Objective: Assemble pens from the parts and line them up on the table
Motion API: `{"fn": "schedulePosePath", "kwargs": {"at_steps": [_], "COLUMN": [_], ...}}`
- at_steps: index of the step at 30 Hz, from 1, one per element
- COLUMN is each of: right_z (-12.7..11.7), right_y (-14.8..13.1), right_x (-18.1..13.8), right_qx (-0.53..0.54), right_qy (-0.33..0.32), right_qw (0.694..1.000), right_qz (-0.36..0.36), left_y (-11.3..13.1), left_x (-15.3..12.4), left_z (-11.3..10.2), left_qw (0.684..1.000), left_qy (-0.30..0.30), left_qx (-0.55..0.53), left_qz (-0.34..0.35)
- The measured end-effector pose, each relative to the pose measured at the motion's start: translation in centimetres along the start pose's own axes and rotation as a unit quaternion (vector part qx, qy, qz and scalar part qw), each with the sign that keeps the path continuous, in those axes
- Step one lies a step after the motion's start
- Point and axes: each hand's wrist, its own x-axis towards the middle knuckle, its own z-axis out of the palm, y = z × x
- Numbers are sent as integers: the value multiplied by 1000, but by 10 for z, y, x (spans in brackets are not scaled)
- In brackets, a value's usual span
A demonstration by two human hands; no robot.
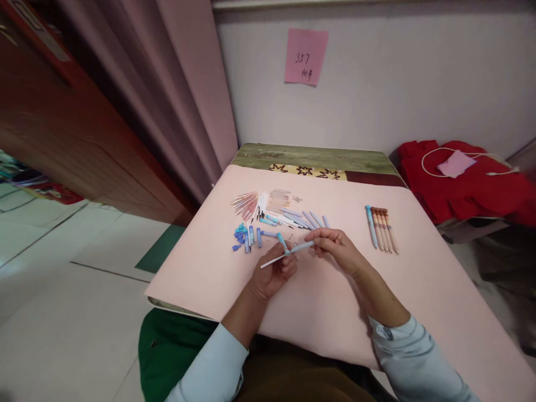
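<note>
Above the middle of the pink-covered desk [422, 279], the left hand [274, 274] and right hand [337, 248] each pinch one end of a single light-blue pen [302, 246], held level between them. One thin white refill [270, 261] pokes out past the left hand. Just beyond the hands, toward the far edge, lies a heap of pen parts [272, 215], too jumbled to count. Five finished pens [381, 229], one blue and four brown, lie side by side toward the right edge.
</note>
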Motion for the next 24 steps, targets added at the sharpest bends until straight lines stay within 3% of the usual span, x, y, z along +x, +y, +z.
{"fn": "schedulePosePath", "kwargs": {"at_steps": [4, 9, 17, 24], "right_z": [-10, -1, -2, 0], "right_y": [2, 8, 2, -6], "right_x": [-4, -5, -7, -15], "right_qx": [-77, -103, -67, -91], "right_qy": [-107, -206, -150, -196], "right_qw": [991, 973, 986, 974], "right_qz": [22, 23, 40, 67], "left_y": [-3, -5, 3, 0], "left_x": [0, 4, 12, 14], "left_z": [-3, -6, -3, -7], "left_qw": [1000, 999, 982, 974], "left_qy": [10, 19, 27, 90], "left_qx": [7, 16, -69, -60], "left_qz": [18, 46, 174, 201]}}
